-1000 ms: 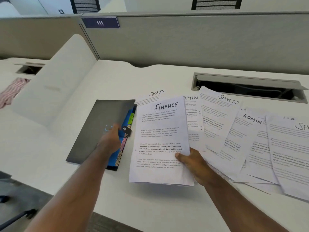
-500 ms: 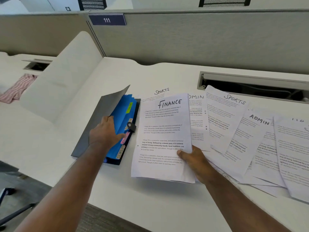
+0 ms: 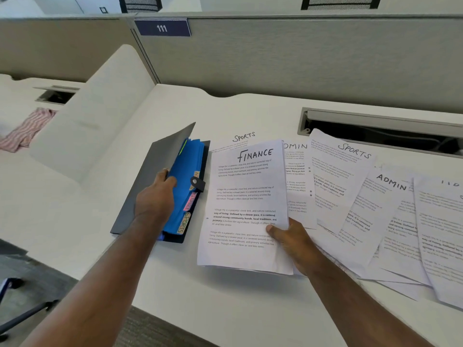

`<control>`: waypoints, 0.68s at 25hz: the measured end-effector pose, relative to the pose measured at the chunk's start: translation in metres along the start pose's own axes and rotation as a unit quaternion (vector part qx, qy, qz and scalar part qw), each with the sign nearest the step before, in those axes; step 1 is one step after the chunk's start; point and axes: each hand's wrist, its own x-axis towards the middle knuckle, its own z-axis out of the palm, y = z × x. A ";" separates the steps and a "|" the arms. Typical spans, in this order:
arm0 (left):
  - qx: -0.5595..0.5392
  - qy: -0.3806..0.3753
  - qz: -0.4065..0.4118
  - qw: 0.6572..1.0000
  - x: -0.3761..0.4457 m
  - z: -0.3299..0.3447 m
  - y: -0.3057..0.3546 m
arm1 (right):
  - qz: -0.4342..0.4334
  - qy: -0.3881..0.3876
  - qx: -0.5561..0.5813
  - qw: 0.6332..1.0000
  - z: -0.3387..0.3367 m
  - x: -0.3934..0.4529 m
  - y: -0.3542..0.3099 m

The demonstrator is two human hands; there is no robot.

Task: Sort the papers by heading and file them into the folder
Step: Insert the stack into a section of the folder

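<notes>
The folder (image 3: 155, 176) lay on the white desk (image 3: 250, 309) toward its left side, not far from the near edge. Its dark grey cover was lifted and tilted up, so the blue dividers (image 3: 184, 186) inside showed, with tabs along their right edge; one read SPORTS, a pink one could not be read clearly. A black snap strap (image 3: 198, 183) lay across the dividers' right edge.

The left hand (image 3: 155, 199) was closed on the raised cover, fingers curled round its edge.

Just right of the folder, the right hand (image 3: 292, 240) pinched a FINANCE sheet (image 3: 246, 209) near its lower right corner, thumb on top. It seemed to be more than one sheet, though how many could not be told.

Behind it a SPORTS paper (image 3: 244, 137) peeked out. Toward the desk's right side, overlapping papers were fanned out: an upside-down ADMIN page (image 3: 298, 176), a second SPORTS sheet (image 3: 335, 181), another ADMIN sheet (image 3: 380, 209) and more beyond. A cable slot (image 3: 385, 121) sat open near the desk's far edge. A striped cloth (image 3: 27, 128) lay on the neighbouring desk.
</notes>
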 end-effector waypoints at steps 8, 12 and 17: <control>0.106 -0.032 -0.022 0.994 -0.005 0.008 0.014 | -0.013 -0.002 0.005 1.000 0.004 0.000 -0.010; 0.111 -0.001 -0.021 0.994 -0.009 0.015 0.017 | -0.006 -0.003 0.005 1.000 0.006 -0.002 -0.012; 0.022 -0.024 -0.014 0.999 -0.013 0.010 0.016 | 0.011 -0.045 0.001 0.999 0.006 -0.001 -0.015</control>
